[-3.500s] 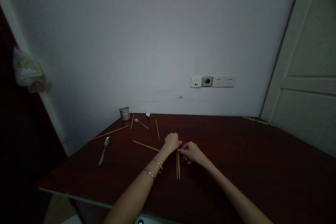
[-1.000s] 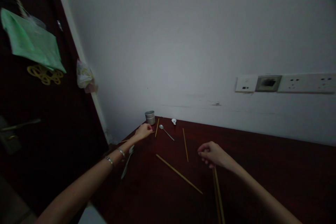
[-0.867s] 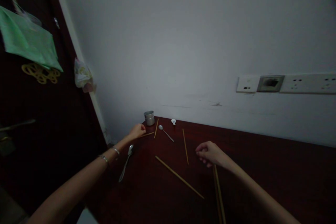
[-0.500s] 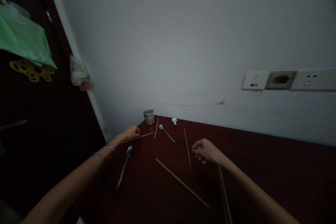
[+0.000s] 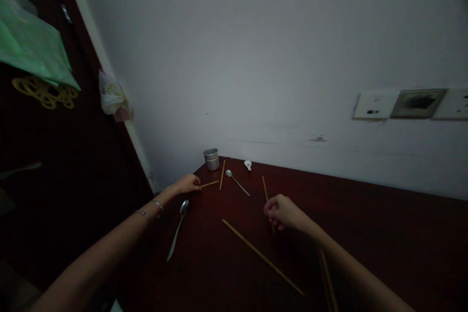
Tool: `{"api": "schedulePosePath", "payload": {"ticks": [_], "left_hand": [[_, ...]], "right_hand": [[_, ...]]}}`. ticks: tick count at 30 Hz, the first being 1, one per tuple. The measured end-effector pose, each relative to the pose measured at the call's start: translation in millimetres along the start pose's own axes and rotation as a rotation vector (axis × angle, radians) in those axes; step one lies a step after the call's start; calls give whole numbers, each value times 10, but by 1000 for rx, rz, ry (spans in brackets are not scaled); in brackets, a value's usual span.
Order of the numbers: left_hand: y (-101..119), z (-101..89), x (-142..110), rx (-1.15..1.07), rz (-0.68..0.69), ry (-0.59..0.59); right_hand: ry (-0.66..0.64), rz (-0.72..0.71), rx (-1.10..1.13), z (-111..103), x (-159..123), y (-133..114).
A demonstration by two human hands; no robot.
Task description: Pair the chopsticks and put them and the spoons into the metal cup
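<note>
Near the far left corner of the dark red table, my left hand (image 5: 187,184) is closed with its fingertips on a thin wooden chopstick (image 5: 210,184); part of that stick is hidden under the hand. My right hand (image 5: 283,211) has its fingers pinched around the lower half of another chopstick (image 5: 265,187), which points toward the wall and seems to lie on the table. Between and below the hands lies a longer-looking chopstick (image 5: 262,257), slanting. A large metal spoon (image 5: 179,226) rests just below my left hand.
A metal cup (image 5: 211,159) stands at the far corner, beside a chopstick (image 5: 222,175) and a long-handled spoon (image 5: 238,183). A small white spoon (image 5: 248,165) lies by the wall. More chopsticks (image 5: 328,280) lie partly under my right forearm. Sockets (image 5: 376,106) are on the wall.
My right hand has moved left onto the chopstick beside it and its fingers have closed there. The left hand has slid slightly along its chopstick, covering more of it. The view has shifted slightly.
</note>
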State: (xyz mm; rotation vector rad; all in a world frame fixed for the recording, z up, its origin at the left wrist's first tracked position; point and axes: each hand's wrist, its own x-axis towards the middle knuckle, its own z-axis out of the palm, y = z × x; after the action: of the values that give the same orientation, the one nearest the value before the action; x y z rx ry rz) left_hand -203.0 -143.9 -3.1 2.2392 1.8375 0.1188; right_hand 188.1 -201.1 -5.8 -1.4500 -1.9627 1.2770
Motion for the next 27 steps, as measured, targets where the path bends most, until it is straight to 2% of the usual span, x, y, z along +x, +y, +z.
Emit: {"api": "schedulePosePath", "payload": {"ticks": [8,15,20,27], "left_hand": [[48,26,-19,84,6,20],[97,38,-44,143,2,61],[155,17,-73,163,-41,51],[241,-2,-107,229,-64,58]], "right_hand": [[-66,-93,10,223,41,0],[-115,-145,-59,398,-74,-99],[-51,-291,-228,544,-175,-147],[2,-303,-355,658,-187,-145]]}}
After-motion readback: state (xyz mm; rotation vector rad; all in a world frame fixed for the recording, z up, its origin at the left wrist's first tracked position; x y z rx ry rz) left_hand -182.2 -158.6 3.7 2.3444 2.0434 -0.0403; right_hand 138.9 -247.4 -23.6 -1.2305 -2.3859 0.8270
